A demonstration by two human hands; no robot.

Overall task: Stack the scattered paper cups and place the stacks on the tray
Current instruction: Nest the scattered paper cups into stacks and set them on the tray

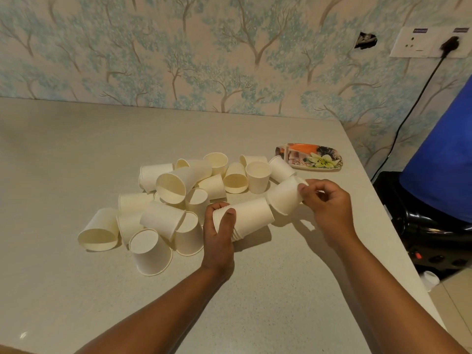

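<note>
Several white paper cups (173, 186) lie scattered on the grey table (76, 149), some on their sides, some upside down. My left hand (218, 233) grips a short stack of nested cups (249, 218) held sideways just above the table. My right hand (325, 200) pinches a single cup (284, 196) by its base, its open mouth facing the stack's closed end and almost touching it. The small flower-printed tray (313, 157) sits at the back right of the table with no cups on it; one cup leans against its left end.
The table's right edge runs close to my right arm. Beyond it stand a black appliance (434, 238) and a blue container (441, 154), with a black cable going up to a wall socket (429, 43). One cup (430, 279) lies on the floor.
</note>
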